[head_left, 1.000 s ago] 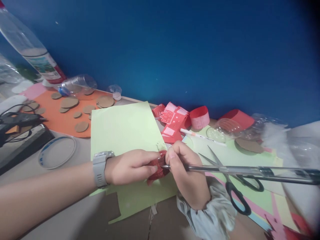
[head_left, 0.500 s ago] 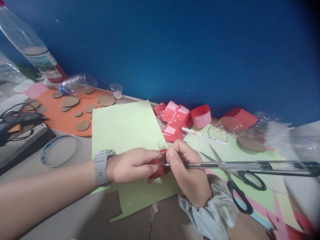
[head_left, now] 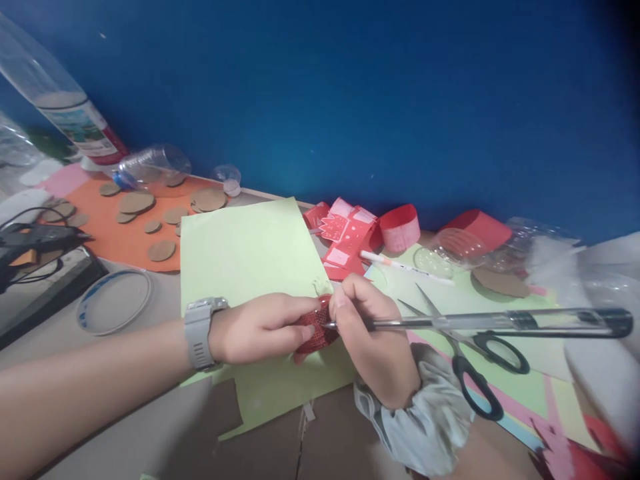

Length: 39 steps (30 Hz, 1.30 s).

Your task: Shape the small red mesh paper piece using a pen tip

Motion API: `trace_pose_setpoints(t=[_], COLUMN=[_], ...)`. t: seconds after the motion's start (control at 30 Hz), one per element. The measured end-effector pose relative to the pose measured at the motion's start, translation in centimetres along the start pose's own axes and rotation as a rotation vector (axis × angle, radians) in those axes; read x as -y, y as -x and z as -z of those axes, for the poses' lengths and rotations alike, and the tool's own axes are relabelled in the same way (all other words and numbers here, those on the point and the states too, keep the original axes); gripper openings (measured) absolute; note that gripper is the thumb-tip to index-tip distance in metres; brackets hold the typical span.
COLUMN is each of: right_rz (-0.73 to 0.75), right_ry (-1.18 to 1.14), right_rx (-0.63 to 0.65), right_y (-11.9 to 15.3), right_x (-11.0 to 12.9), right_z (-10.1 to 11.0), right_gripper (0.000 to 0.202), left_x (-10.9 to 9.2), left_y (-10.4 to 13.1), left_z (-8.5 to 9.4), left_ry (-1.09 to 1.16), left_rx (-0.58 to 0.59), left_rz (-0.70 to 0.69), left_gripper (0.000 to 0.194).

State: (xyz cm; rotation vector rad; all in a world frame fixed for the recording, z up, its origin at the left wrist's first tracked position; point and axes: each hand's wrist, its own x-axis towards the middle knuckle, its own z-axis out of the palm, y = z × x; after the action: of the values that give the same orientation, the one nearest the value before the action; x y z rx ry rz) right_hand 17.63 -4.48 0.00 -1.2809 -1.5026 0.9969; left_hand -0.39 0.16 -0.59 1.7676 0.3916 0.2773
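Note:
My left hand (head_left: 265,329), with a grey watch at the wrist, presses thumb and fingers on a small red patterned piece (head_left: 316,333) at the centre. My right hand (head_left: 374,343) pinches a clear-barrelled pen (head_left: 465,323), whose tip points left and touches or nearly touches the red piece. Both hands are over light green paper (head_left: 245,253); a small drawn mark shows on it just above my fingers. Open scissors (head_left: 463,350) with black handles lie right of my right hand, partly behind the pen.
Cardboard discs (head_left: 136,202) lie on orange paper (head_left: 105,230) at left, near a bottle (head_left: 85,130) and a clear lid (head_left: 115,301). Red paper pieces (head_left: 350,233), a white marker (head_left: 400,265) and clear plastic (head_left: 463,247) lie behind and right. A blue wall (head_left: 320,100) rises behind.
The whole view has shifted slightly, so things appear a little further left. The pen's rear end appears slightly higher. Both hands keep their hold.

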Motion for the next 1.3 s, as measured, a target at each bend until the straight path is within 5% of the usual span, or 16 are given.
trace_pose_setpoints(t=[1.3], right_rz=[-0.058], right_ry=[-0.025], right_rx=[0.015], right_y=[0.02], right_x=[-0.19], right_z=[0.1], right_gripper=[0.023], left_x=[-0.21], left_y=[-0.15], left_z=[0.05], left_ry=[0.028], left_rx=[-0.014], left_rz=[-0.02], left_gripper=[0.017])
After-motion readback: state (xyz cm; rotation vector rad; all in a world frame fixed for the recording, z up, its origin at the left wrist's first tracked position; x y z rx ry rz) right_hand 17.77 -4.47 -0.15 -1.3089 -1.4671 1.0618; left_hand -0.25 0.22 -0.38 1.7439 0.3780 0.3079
